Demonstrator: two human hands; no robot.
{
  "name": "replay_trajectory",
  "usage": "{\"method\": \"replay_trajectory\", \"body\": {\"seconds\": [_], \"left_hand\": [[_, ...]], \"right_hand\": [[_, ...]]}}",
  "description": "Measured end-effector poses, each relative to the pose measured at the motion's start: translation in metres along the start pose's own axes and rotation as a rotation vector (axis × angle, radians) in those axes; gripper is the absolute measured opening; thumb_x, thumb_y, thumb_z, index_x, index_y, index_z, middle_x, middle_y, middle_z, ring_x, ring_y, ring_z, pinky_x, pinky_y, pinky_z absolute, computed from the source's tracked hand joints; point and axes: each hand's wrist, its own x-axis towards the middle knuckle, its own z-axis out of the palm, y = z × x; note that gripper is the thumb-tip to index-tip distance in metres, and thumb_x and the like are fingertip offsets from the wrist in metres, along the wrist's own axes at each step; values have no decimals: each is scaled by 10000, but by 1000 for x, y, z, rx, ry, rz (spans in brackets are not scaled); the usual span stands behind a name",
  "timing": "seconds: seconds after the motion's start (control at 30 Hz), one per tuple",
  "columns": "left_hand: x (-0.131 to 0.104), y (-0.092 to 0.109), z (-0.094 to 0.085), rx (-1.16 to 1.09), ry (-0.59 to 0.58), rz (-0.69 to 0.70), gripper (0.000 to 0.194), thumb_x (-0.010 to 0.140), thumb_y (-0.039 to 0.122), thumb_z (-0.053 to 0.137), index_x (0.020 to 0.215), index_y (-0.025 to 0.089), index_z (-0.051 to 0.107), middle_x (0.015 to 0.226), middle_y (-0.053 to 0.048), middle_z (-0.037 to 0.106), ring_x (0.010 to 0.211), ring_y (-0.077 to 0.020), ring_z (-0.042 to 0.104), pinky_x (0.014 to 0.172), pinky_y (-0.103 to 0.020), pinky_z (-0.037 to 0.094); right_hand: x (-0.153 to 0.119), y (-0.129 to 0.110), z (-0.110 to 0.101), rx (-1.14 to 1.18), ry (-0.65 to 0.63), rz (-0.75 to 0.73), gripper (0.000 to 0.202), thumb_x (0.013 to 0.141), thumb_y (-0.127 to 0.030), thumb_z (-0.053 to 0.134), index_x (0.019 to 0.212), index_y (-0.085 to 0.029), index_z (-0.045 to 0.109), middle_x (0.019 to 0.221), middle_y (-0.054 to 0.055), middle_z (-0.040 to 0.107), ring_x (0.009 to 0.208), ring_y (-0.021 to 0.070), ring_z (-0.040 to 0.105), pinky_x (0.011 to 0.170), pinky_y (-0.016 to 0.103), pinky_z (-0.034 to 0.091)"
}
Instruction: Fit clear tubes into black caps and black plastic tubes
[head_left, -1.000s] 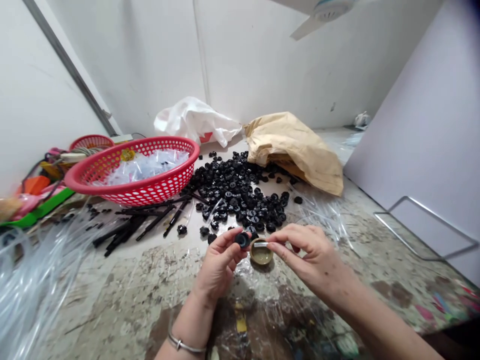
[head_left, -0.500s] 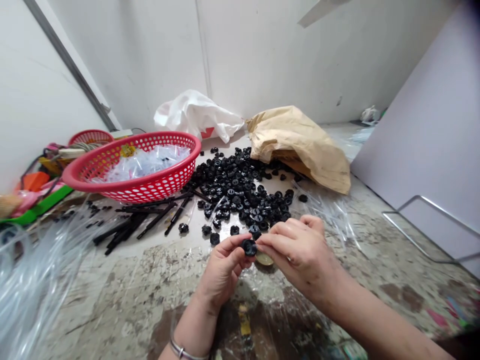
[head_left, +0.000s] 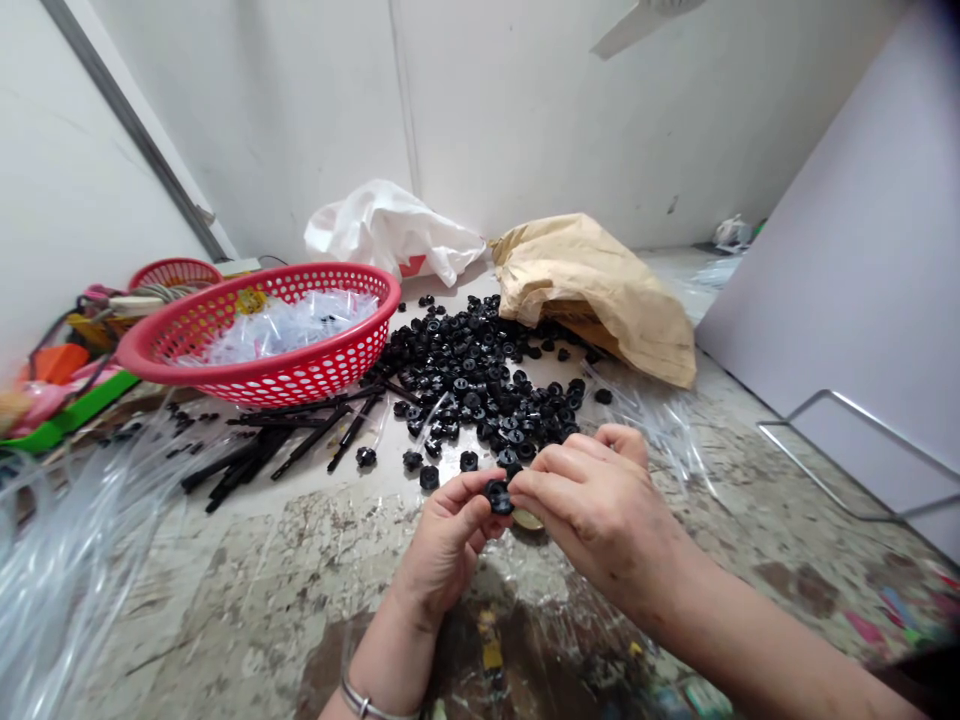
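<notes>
Between thumb and fingers, my left hand [head_left: 454, 535] holds a small round black part [head_left: 498, 495], its hollow face turned up. My right hand [head_left: 600, 505] is pinched at the right edge of that part; whether something tiny sits between its fingertips is too small to tell. Just beyond the hands lies a large pile of similar black parts [head_left: 487, 370] on the table. A round yellowish lid-like object [head_left: 528, 521] shows partly beneath my right fingers.
A red basket [head_left: 300, 375] of clear plastic pieces stands at left, with black rods [head_left: 251, 460] before it. A brown paper bag [head_left: 592, 270] and white bag [head_left: 386, 225] lie behind. Clear tubes [head_left: 67, 570] spread at far left; a metal wire frame [head_left: 832, 510] is at right.
The black part has tilted slightly in my left fingers, and my right fingertips have shifted a little. The whole view has moved slightly.
</notes>
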Motion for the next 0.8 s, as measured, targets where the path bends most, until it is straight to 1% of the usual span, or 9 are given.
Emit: {"method": "replay_trajectory", "body": {"seconds": [0.13,0.23,0.37,0.5,0.63,0.8], "left_hand": [[0,0,-1,-16,-3,18,309,550,262,832,828,171,731,727,-18,690,619,-73,584,592,-152,457],[0,0,-2,-21,-13,26,313,557,265,829,838,170,728,745,-18,687,643,-74,584,598,-148,453],[0,0,-4,-18,-17,30,317,562,267,826,846,169,726,753,-16,679,646,-72,577,601,-150,450],[0,0,-5,-14,-17,40,323,554,274,829,839,164,725,747,-13,667,631,-68,565,594,-155,442],[0,0,-6,-4,2,27,346,525,276,842,830,162,726,740,-18,671,643,-81,576,611,-170,445],[1,-1,-9,30,5,15,344,506,288,850,799,152,729,715,-21,674,624,-84,579,601,-174,448]], "right_hand": [[1,-3,-3,-13,4,-1,208,877,-210,491,742,-212,649,667,4,600,679,141,469,733,353,199],[2,-3,-4,-27,12,-7,213,880,-202,487,745,-206,652,653,-2,587,683,138,475,740,352,201],[3,-4,-4,-40,13,-30,229,876,-209,488,697,-197,631,628,-11,563,661,129,456,718,341,196],[4,-8,-3,-62,48,-52,241,870,-218,501,649,-186,593,615,-19,540,640,130,426,709,335,193],[5,-11,1,-80,44,-90,282,875,-189,479,603,-167,551,594,-13,505,616,133,406,706,327,202],[4,-11,11,-47,40,-131,272,870,-150,448,619,-151,551,599,4,504,593,135,398,671,311,223]]}}
